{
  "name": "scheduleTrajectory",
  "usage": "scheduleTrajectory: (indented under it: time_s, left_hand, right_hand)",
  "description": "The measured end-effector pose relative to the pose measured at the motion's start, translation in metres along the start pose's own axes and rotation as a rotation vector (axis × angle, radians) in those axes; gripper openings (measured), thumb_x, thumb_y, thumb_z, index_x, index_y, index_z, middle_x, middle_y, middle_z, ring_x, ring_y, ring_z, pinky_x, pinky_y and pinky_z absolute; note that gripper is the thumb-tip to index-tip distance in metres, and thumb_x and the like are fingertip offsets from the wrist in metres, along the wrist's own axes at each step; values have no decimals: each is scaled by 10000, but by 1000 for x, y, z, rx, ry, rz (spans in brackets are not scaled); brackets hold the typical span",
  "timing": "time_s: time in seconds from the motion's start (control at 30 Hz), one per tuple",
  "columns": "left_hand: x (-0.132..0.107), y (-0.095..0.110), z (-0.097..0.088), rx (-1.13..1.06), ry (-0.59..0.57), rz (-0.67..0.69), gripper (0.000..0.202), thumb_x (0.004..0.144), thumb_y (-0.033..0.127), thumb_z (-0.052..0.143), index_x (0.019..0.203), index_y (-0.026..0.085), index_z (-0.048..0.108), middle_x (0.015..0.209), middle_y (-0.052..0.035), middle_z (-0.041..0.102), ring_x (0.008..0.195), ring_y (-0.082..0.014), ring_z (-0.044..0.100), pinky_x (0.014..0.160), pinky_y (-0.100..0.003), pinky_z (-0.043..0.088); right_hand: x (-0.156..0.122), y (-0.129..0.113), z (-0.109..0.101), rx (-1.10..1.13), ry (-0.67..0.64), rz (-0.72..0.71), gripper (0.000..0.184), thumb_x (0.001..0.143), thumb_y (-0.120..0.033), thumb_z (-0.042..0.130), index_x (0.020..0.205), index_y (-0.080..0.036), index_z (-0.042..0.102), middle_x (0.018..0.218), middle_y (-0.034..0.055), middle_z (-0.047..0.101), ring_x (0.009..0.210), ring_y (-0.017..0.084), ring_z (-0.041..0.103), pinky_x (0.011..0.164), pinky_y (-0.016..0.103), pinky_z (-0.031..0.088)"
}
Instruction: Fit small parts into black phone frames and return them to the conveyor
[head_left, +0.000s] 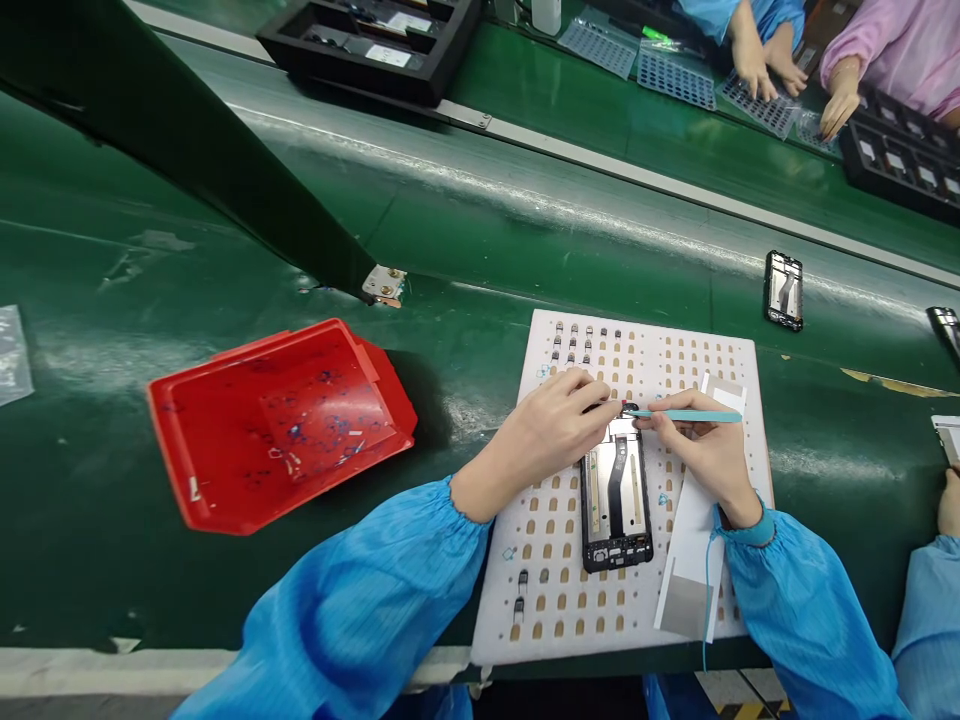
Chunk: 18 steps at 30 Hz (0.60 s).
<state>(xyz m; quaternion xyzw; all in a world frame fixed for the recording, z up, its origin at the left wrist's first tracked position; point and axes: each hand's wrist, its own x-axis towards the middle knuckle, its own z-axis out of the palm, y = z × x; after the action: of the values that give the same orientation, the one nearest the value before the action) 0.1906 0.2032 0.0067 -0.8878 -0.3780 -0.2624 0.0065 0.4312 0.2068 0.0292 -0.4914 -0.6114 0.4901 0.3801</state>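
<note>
Two hands at the top end of one phone frame on a white pocketed tray.

The phone frame (pixel 616 495) lies flat on the white tray (pixel 555 600), long axis running near to far. The left hand (pixel 547 430) pinches its fingertips onto the frame's far end; the right hand (pixel 701 450) grips one teal tool (pixel 686 415), lying left-right, tip at that end. One red bin (pixel 277 420) sits left. A second frame (pixel 784 290) lies on the belt beyond.

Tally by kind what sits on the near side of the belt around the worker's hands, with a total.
Red tray: 1
White perforated tray: 1
Phone frames: 2, one under the hands, one further off
Teal tweezers, in the right hand: 1
White strip: 1
Total: 6
</note>
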Motion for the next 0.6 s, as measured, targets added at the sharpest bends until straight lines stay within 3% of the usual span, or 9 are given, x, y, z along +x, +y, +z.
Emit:
scheduleTrajectory:
  time_s: [0.23,0.6]
  left_hand:
    - [0,0,0,-14,15,3,164,1063,95,527,1086,131,685,961,-66,664,883,-222,543,774,-356,526]
    - [0,1,0,-38,10,-18,165,1054,88,532,1092,139,685,976,-62,667,902,-221,546,799,-358,538]
  right_hand:
    - [-1,-7,-1,-276,6,-160,56,972,-270,753,993,-258,803,979,34,827,911,255,806,769,364,648]
    - [-3,-12,3,-330,-22,-231,85,981,-245,710,994,-246,794,984,40,837,906,263,807,772,381,651]
